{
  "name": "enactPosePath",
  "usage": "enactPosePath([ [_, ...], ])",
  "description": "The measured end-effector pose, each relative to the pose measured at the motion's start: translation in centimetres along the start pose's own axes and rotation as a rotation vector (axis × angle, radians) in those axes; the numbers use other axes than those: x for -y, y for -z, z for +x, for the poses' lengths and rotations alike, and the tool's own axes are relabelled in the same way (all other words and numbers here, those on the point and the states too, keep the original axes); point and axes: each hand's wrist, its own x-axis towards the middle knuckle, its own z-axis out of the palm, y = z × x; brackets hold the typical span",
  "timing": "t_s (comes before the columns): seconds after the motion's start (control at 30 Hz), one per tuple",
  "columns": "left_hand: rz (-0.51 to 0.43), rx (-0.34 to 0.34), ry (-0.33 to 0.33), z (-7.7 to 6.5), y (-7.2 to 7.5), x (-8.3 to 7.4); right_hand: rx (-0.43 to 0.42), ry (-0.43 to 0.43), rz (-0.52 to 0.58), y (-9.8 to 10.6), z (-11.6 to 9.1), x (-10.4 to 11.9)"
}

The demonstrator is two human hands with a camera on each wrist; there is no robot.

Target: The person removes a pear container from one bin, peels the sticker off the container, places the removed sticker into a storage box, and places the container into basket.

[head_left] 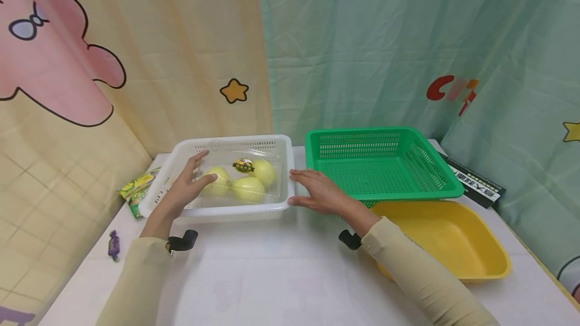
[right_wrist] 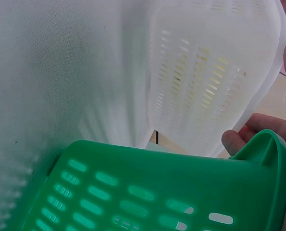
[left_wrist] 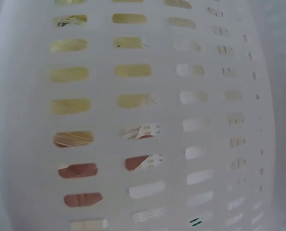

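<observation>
A white slotted basket [head_left: 244, 209] stands on the table, with a clear plastic pack [head_left: 272, 197] of three round yellow-green fruits [head_left: 248, 190] inside. The pack bears a black and gold label [head_left: 243, 165]. Over the basket's left part reaches my left hand [head_left: 187, 185], its fingers extended and its thumb near the leftmost fruit; whether it touches the pack I cannot tell. At the basket's right rim is my right hand [head_left: 319, 192], fingertips against the edge and fingers loosely spread. Through the slots of the basket wall [left_wrist: 102, 86], the left wrist view shows yellow fruit and parts of fingers.
Right of the white basket stands a green slotted basket [head_left: 358, 172], with a yellow tub [head_left: 453, 238] in front of it, partly behind my right sleeve. A black printed box [head_left: 476, 182] lies at the far right. To the left are a green-yellow packet [head_left: 136, 192] and a purple wrapped candy [head_left: 114, 245].
</observation>
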Motion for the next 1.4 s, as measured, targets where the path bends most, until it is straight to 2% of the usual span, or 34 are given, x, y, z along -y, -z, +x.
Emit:
enactPosePath([
  [0.33, -0.072, 0.054, 0.022, -0.07, 0.12, -0.14, -0.001, -0.003, -0.001, -0.03, -0.01, -0.04],
  [0.57, -0.085, 0.023, 0.026, -0.04, 0.01, -0.17, -0.010, 0.007, -0.004, 0.01, 0.01, 0.05],
  [0.8, -0.161, -0.004, 0.026, 0.10, -0.36, -0.21, -0.017, 0.016, -0.012, -0.05, -0.05, 0.01],
  [0.97, -0.167, -0.026, 0.018, 0.13, -0.49, -0.22, -0.015, 0.010, -0.013, -0.07, -0.02, -0.03],
  [1.23, -0.189, -0.016, 0.009, 0.17, -0.58, -0.30, -0.007, -0.005, -0.013, -0.12, 0.06, -0.14],
  [1.4, -0.179, -0.054, -0.007, 0.08, -0.79, -0.34, -0.006, 0.006, -0.013, -0.13, 0.08, -0.08],
])
